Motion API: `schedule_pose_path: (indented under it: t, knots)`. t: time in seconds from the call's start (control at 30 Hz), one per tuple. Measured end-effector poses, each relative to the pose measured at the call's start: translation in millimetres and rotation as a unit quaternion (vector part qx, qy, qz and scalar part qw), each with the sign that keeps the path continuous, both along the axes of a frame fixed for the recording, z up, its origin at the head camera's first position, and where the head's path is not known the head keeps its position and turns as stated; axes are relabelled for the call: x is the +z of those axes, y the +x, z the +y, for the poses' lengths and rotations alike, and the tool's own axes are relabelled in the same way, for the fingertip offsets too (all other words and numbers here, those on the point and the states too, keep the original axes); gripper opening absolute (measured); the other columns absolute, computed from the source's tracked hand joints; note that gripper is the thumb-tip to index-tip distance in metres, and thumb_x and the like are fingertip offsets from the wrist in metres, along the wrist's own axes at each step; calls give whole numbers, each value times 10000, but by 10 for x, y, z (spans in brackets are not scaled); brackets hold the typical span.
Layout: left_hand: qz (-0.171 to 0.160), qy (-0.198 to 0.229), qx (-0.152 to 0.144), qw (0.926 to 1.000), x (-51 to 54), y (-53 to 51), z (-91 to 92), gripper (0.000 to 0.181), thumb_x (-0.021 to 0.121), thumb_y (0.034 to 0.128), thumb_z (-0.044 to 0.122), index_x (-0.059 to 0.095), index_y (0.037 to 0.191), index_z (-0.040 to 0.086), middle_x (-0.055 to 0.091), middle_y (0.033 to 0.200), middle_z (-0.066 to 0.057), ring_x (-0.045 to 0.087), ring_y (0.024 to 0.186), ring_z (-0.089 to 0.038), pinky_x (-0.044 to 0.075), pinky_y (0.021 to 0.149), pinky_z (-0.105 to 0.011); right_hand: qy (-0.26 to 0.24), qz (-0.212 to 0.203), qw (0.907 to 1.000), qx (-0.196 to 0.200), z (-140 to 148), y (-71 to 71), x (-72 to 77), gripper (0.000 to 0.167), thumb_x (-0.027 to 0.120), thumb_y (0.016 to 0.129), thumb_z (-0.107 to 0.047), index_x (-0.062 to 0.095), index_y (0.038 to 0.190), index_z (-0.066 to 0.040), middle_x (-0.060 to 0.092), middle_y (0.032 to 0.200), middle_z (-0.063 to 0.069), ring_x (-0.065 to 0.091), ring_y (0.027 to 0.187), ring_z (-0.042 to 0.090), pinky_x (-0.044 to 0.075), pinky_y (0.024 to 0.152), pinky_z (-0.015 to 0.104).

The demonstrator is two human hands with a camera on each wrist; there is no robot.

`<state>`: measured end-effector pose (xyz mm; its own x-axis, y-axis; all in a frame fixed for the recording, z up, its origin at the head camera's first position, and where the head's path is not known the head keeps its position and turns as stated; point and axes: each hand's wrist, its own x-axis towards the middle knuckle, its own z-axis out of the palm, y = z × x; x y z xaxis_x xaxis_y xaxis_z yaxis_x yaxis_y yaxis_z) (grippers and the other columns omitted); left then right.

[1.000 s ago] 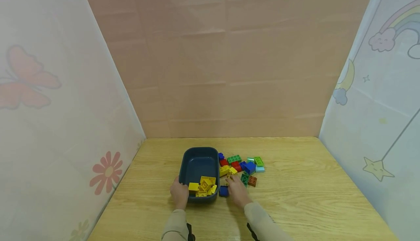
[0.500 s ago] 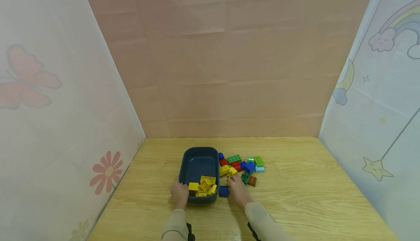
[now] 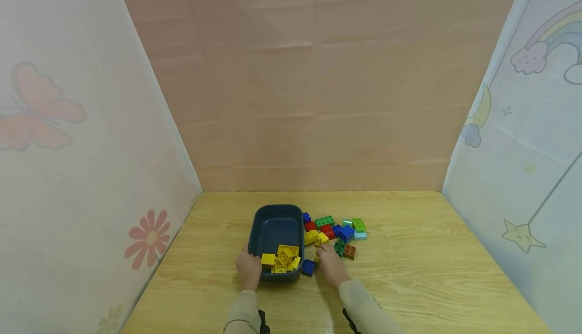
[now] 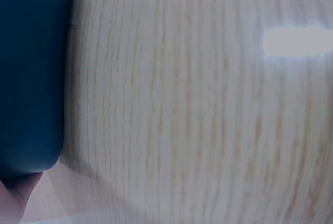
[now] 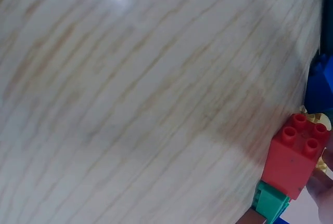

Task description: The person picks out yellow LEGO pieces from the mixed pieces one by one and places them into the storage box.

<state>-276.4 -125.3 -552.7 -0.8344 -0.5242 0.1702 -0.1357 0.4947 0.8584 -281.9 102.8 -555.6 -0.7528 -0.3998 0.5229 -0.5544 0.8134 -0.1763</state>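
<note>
A dark blue rectangular bin (image 3: 278,230) with rounded corners is standing on a wood-grain tabletop (image 3: 409,273). Yellow toy bricks (image 3: 285,256) are lying jumbled at odd angles inside the bin's near end, glossy and bright against the dark walls. Another yellow brick (image 3: 322,238) is sitting outside, to the right of the bin, by the right hand's fingertips. In the right wrist view a tall red brick (image 5: 292,161), its four studs showing, is partly covering yellow pieces beside the fingers.

The left hand (image 3: 248,268) is gripping the bin's left wall near its front corner, the forearm reaching in from the near edge in a beige sleeve (image 3: 243,307). The right hand (image 3: 332,266) is reaching down to the right of the bin, back uppermost, its forearm slanting in from the near right. Its fingertips are partly hidden, so whether they are pinching a brick, I cannot tell.

A dark blue brick (image 3: 308,268) is lying between the bin and the right hand, while green, red, blue and brown bricks (image 3: 346,233) are clustering farther right of the bin
</note>
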Motion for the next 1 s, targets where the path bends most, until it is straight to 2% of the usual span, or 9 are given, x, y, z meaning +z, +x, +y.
schedule_pose_path:
  t: [0.33, 0.53, 0.6, 0.77, 0.83, 1.0]
  knots:
    - [79, -68, 47, 9999, -21, -1, -1, 388, 495, 710, -139, 568, 1088, -91, 598, 986, -278, 575, 878, -407, 475, 694, -500, -134, -201, 9997, -33, -6, 31, 27, 210, 629, 648, 177, 628, 795, 26, 542, 796, 85, 544, 772, 233, 487, 667, 302]
    - [86, -87, 39, 9999, -8, 16, 2, 409, 498, 704, -138, 553, 1108, -106, 593, 971, -296, 580, 853, -411, 479, 671, -500, -399, 0, 9991, 132, -7, 47, 7, 244, 634, 629, 202, 629, 811, 40, 530, 803, 96, 546, 769, 244, 496, 643, 309]
    - [93, -110, 35, 9999, -11, 15, 1, 409, 499, 702, -139, 553, 1106, -108, 593, 966, -298, 582, 849, -410, 480, 671, -498, -508, 169, 9982, 259, -2, 50, -9, 231, 597, 662, 206, 620, 819, 39, 514, 812, 94, 534, 767, 233, 490, 628, 286]
    - [118, -161, 28, 9998, -20, 0, -6, 384, 503, 700, -140, 569, 1076, -100, 599, 957, -291, 581, 851, -412, 480, 674, -498, -498, -53, 9985, 205, -23, 50, -21, 271, 583, 667, 215, 625, 854, 23, 500, 836, 80, 526, 797, 221, 488, 647, 274]
    - [128, -145, 11, 9998, -19, -2, -7, 375, 503, 702, -141, 572, 1068, -98, 599, 958, -290, 578, 853, -417, 479, 673, -501, -469, -232, 9985, 135, -36, 49, -21, 309, 611, 633, 226, 632, 864, 22, 505, 840, 77, 530, 812, 226, 493, 666, 289]
    - [206, -151, 5, 9997, -31, -4, -10, 365, 504, 698, -147, 580, 1051, -99, 601, 957, -288, 577, 856, -417, 479, 677, -500, -495, -66, 9984, 247, -37, 47, -40, 343, 641, 599, 225, 631, 865, 9, 501, 843, 64, 518, 811, 208, 488, 660, 275]
